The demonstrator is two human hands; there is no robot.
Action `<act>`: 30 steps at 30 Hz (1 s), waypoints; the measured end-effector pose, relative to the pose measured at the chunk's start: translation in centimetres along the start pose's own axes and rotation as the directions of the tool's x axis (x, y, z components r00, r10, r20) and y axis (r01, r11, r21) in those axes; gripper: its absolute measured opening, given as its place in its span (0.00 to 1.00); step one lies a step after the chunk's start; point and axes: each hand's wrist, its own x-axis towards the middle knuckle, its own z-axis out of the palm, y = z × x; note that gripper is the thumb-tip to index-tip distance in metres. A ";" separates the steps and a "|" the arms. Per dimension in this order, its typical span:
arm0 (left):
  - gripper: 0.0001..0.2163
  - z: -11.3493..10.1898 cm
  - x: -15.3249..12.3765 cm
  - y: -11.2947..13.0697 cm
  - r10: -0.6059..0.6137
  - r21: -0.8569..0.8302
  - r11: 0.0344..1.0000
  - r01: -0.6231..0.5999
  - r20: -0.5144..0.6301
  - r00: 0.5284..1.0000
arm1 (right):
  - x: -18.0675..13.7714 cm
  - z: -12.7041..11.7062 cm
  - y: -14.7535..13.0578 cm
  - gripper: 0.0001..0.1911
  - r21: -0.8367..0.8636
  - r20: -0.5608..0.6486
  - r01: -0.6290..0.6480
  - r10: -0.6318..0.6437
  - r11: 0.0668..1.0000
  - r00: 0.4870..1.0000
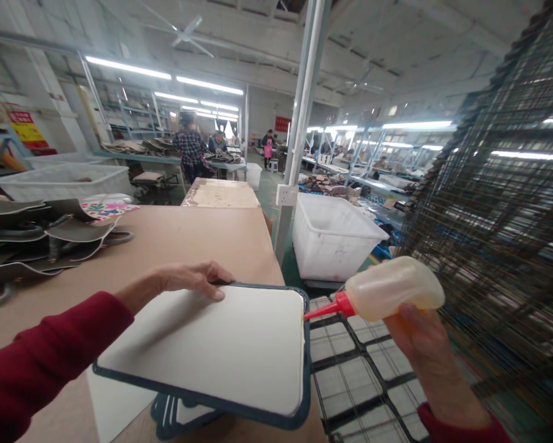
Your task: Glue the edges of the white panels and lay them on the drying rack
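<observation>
My left hand (pixel 197 280) grips the far edge of a flat white panel with a dark blue border (pixel 211 344), thumb on its face and fingers behind the rim. The panel is tilted over the table's front right corner. In my right hand (pixel 417 332) is a translucent squeeze bottle (pixel 396 288) with a red nozzle (pixel 329 306), lying nearly on its side. The nozzle tip touches or nearly touches the panel's right rim, where a thin glossy line shows. Beneath the panel, part of another dark blue piece (pixel 184 415) with white stripes sticks out.
On the tan table (pixel 202 240), grey-green bag pieces (pixel 50 237) are piled at the left. A wire rack (pixel 363 375) lies low at right, near stacked mesh racks (pixel 497 184). Behind stand a white bin (pixel 334 240) and a metal post (pixel 299 123). People (pixel 190 147) work farther back.
</observation>
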 end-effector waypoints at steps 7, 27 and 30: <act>0.16 -0.3 0.1 0.1 -0.010 -0.021 1.000 0.011 0.040 0.999 | -1.1 0.5 -0.6 0.29 -0.014 0.023 -0.007 0.008 1.000 1.000; 0.18 -0.5 -0.6 -0.4 -0.054 -0.056 0.997 0.053 -0.011 0.998 | -3.8 -0.8 -1.2 0.38 -0.004 0.097 -0.081 0.081 0.997 0.992; 0.18 -0.4 -0.8 -0.4 -0.066 -0.067 0.996 0.066 -0.009 0.998 | -3.8 -1.4 -1.2 0.41 -0.012 0.079 -0.101 0.101 0.995 0.992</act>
